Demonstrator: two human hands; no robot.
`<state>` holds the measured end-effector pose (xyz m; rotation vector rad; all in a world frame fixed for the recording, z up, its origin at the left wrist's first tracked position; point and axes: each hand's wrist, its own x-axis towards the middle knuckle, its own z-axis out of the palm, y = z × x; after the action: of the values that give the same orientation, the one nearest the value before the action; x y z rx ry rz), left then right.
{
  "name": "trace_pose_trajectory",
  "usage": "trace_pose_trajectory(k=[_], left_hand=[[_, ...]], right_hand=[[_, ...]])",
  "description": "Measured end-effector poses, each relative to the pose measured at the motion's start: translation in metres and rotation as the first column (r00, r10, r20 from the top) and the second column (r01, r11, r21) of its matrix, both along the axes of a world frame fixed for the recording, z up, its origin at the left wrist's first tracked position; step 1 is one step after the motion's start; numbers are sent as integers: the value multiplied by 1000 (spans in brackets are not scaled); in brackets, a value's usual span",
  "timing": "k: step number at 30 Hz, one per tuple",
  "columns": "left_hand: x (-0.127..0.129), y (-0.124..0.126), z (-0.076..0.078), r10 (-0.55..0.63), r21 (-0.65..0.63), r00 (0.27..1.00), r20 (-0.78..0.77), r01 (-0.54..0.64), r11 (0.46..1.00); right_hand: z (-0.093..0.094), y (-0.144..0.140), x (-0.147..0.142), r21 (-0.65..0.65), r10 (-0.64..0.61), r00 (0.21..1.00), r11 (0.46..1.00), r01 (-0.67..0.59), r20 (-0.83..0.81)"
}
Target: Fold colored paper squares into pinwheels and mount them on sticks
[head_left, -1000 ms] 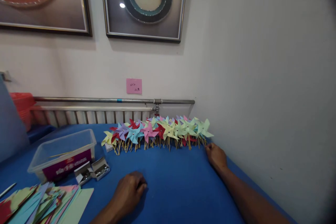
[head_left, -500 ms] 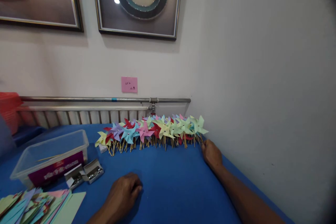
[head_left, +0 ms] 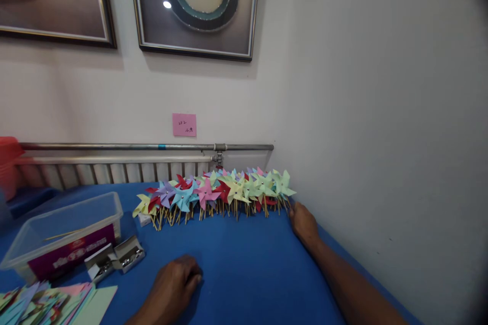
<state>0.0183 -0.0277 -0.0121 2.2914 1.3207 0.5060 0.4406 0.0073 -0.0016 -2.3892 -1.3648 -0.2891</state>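
A row of many-coloured paper pinwheels (head_left: 213, 193) on thin wooden sticks lies along the far side of the blue table (head_left: 247, 264). My right hand (head_left: 304, 223) is stretched out to the right end of the row, with its fingertips at the sticks of the last green pinwheel (head_left: 282, 186). The fingers are hidden behind the back of the hand. My left hand (head_left: 173, 284) rests on the blue cloth near me with its fingers curled under and nothing in it.
A clear plastic box (head_left: 61, 233) with a stick inside stands at the left. Two small open silver boxes (head_left: 114, 259) lie beside it, and a stack of coloured paper sheets (head_left: 49, 304) fills the near left corner. A radiator (head_left: 107, 172) and pipe run behind; a wall (head_left: 381, 162) is close on the right.
The view has shifted a little to the right, so everything slid left in the picture. Both hands stay where they were on the table.
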Motion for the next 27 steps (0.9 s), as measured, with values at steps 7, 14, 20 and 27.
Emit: trace_pose_trajectory(k=[7, 14, 20, 27], left_hand=[[0, 0, 1, -3, 8, 1000, -10, 3, 1000], [-2, 1, -4, -28, 8, 1000, -6, 28, 1000], [-2, 1, -3, -13, 9, 1000, -11, 13, 1000], [0, 2, -6, -18, 70, 999, -30, 20, 997]], right_hand=[[1, 1, 3, -7, -5, 1000, 1000, 5, 6], [3, -4, -3, 21, -27, 1000, 999, 27, 3], [13, -23, -20, 111, 1, 1000, 994, -1, 2], [6, -50, -142, 155, 480, 875, 862, -483, 63]])
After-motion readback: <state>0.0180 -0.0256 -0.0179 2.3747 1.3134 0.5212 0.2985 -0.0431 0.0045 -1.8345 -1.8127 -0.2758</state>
